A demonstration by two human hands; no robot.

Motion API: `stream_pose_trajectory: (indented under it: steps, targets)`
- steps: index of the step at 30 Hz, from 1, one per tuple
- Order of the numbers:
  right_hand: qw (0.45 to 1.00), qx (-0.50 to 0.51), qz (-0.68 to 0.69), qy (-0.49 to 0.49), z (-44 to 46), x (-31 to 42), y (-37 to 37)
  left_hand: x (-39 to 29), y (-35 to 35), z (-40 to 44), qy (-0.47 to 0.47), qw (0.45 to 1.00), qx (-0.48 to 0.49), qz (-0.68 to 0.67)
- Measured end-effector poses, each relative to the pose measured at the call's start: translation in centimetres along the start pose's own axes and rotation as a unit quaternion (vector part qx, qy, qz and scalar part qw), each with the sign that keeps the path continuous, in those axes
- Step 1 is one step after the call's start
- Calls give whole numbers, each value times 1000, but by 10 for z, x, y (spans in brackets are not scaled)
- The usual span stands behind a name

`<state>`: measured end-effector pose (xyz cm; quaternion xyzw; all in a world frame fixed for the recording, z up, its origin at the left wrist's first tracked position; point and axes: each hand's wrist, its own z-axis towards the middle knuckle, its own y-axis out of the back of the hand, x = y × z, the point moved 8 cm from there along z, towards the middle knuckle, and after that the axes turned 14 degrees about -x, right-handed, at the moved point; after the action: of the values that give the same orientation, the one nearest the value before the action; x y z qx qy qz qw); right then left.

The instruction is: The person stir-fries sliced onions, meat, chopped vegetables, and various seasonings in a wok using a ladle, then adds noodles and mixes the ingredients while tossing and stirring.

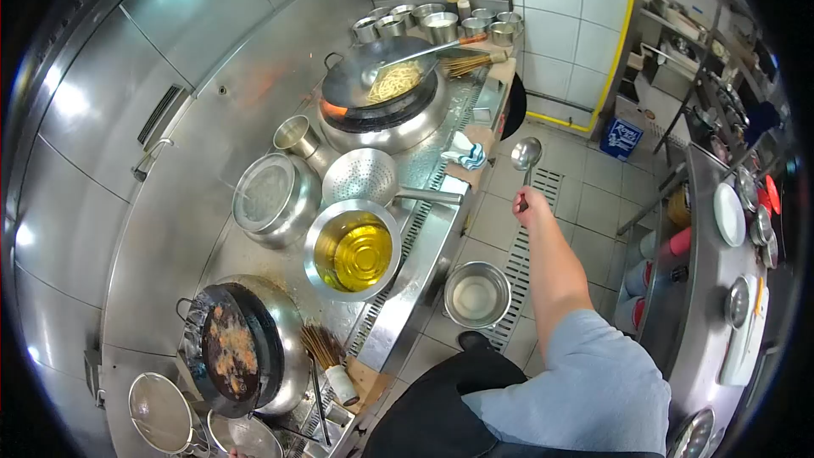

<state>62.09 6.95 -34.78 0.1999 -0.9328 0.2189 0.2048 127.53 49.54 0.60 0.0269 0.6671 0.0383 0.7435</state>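
My right hand (531, 205) is closed around the handle of a metal ladle (526, 153), which is held out over the tiled floor, bowl away from me. My left hand does not show. Left of the ladle, noodles or strips of food (394, 83) lie in a large dark wok (352, 76) at the far burner, with a long-handled utensil resting across it. A perforated strainer (360, 176) lies beside a metal pot of yellow oil (363, 256). Browned pieces (231, 348) sit in dark liquid in the near wok (193, 343).
Steel containers (441, 27) line the back of the counter. Two bamboo brushes (341, 383) and a striped cloth (465, 151) lie near its edge. A pot with cloudy liquid (477, 295) stands low by the floor drain. Shelves and a steel table (708, 288) run along the right.
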Motion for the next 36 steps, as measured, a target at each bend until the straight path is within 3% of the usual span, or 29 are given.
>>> stream_pose_trajectory:
  steps: [7,9,12,19,31,36]
  targets:
    - [996,22,60,-69,49,18,-43,-41,-32,-45,-7,999,-50,8]
    - [983,105,125,-89,58,17,-49,-49,-33,-52,-8,998,-65,12]
    - [983,100,130,-78,46,13,-43,-59,-30,-60,-11,996,-87,10]
    - [986,69,126,-90,56,9,-34,-29,-29,-43,-9,1000,-10,4]
    - [990,56,93,-94,64,11,-44,-32,-20,-62,57,998,-34,-4]
    - [980,131,109,-101,53,10,-50,-29,-15,-63,49,998,-29,-10]
